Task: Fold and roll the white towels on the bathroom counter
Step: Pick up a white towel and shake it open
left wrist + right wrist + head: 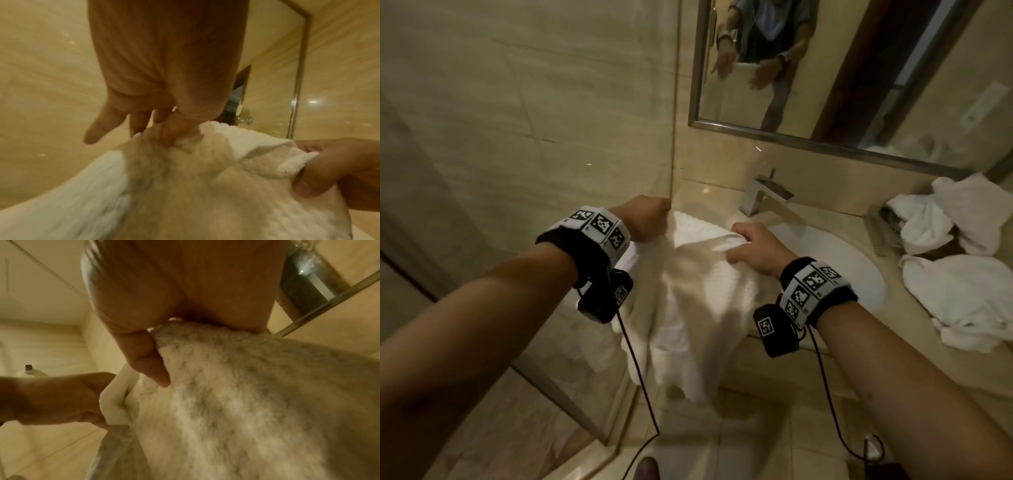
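Note:
A white textured towel hangs between my two hands, above the left end of the counter and over its front edge. My left hand pinches the towel's upper left edge, thumb against fingers, close to the glass wall. In the left wrist view the left hand shows this pinch, with the little finger spread away from the towel. My right hand grips the upper right edge beside the sink. From the right wrist camera the right hand has its thumb pressed on the towel.
A beige counter holds a round white sink with a chrome tap behind it. Crumpled white towels lie on the right of the counter. A mirror hangs above. A glass shower wall stands at the left.

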